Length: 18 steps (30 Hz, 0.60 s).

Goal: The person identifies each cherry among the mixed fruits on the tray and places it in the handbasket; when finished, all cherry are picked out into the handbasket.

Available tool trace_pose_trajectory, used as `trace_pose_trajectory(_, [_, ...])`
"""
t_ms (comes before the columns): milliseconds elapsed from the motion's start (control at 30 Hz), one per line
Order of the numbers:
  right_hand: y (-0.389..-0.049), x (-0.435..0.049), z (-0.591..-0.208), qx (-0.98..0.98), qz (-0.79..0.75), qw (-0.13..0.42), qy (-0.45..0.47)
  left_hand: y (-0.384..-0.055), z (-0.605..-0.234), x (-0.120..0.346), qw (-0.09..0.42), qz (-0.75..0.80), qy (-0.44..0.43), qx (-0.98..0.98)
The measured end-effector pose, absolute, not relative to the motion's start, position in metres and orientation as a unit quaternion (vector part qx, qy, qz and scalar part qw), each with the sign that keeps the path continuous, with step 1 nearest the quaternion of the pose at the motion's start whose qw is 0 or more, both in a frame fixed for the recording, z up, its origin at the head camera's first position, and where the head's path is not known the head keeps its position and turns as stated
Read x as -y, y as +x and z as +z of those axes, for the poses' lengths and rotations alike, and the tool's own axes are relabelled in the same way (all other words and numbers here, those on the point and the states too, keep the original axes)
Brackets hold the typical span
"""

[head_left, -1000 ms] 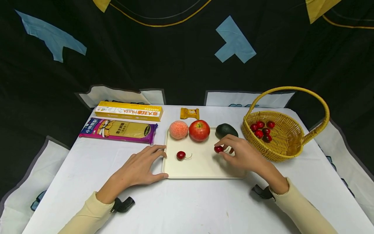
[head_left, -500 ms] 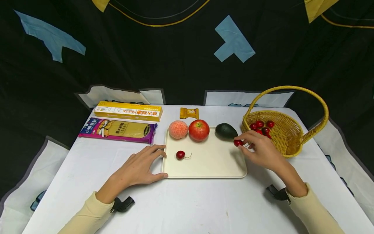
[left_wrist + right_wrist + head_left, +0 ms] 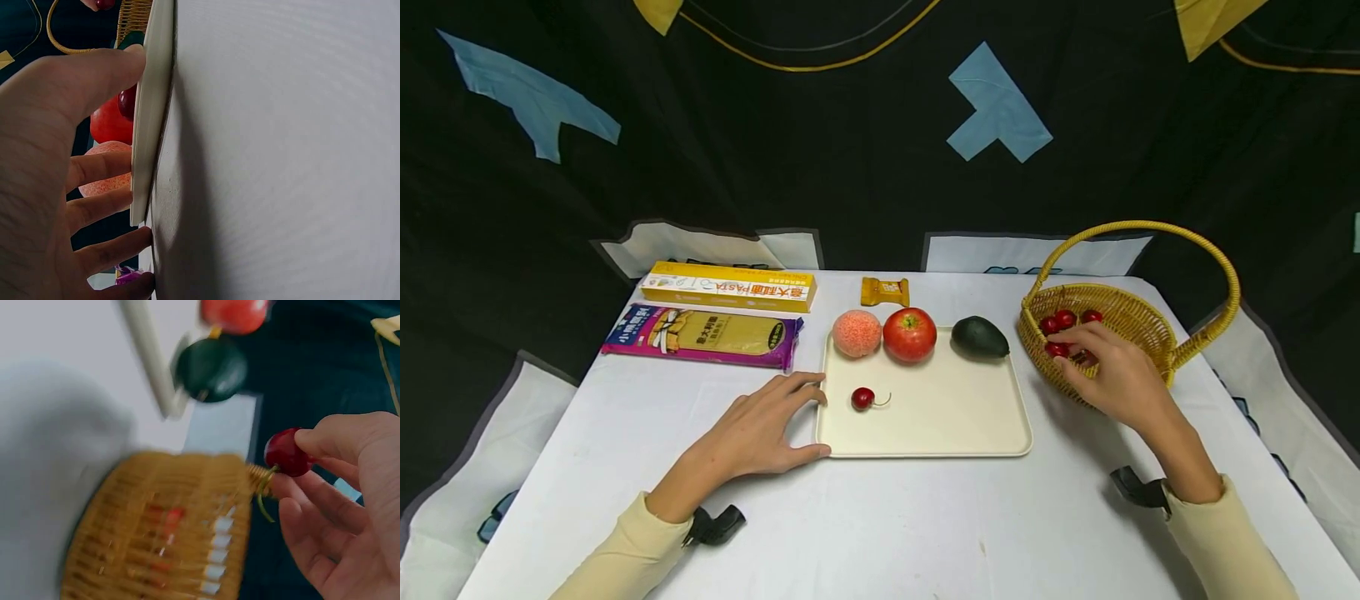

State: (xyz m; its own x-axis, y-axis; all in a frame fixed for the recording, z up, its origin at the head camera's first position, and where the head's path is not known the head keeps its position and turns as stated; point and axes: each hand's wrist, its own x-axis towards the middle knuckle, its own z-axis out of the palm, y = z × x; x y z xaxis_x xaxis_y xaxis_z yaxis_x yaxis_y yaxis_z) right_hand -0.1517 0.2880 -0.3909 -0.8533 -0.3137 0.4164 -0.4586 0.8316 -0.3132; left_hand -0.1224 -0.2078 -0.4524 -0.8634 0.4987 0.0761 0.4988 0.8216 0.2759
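My right hand (image 3: 1108, 371) is over the near left part of a yellow wicker basket (image 3: 1138, 367). It pinches a dark red cherry (image 3: 287, 453) between thumb and fingertips, with the green stem hanging down in the right wrist view. Several more cherries (image 3: 1065, 318) lie inside the basket, partly hidden by the hand. My left hand (image 3: 752, 429) rests at the left edge of a cream tray (image 3: 940, 429), its fingers spread and its thumb at the near corner. On the tray lie one cherry (image 3: 862, 399) with a stem, a red apple (image 3: 910, 335), a pink textured ball-shaped fruit (image 3: 857, 333) and a dark green avocado (image 3: 980, 337).
Behind the tray lies a small orange-yellow wrapped packet (image 3: 884, 292). At the back left are a yellow pasta box (image 3: 728, 287) and a purple-edged pasta bag (image 3: 703, 335). The basket's tall handle (image 3: 1138, 226) arches over it. A black cloth (image 3: 850, 167) hangs behind the table.
My right hand has carried the cherry rightward from above the tray, past the avocado, to over the basket. My left hand has stayed at the tray's edge.
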Motion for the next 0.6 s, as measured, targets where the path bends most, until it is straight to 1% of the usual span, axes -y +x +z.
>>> trace_pose_trajectory(133, [-0.159, -0.300, -0.395, 0.944, 0.197, 0.183, 0.192, -0.122, -0.453, 0.208, 0.000, -0.146, -0.262, 0.954])
trace_pose_trajectory(267, [-0.166, -0.310, -0.399, 0.947, 0.194, 0.179, 0.182, -0.123, -0.454, 0.207, -0.003, -0.144, -0.261, 0.955])
trace_pose_trajectory(600, [-0.185, -0.325, -0.404, 0.966, 0.179, 0.101, 0.157, -0.123, -0.453, 0.207, -0.005, -0.147, -0.260, 0.954])
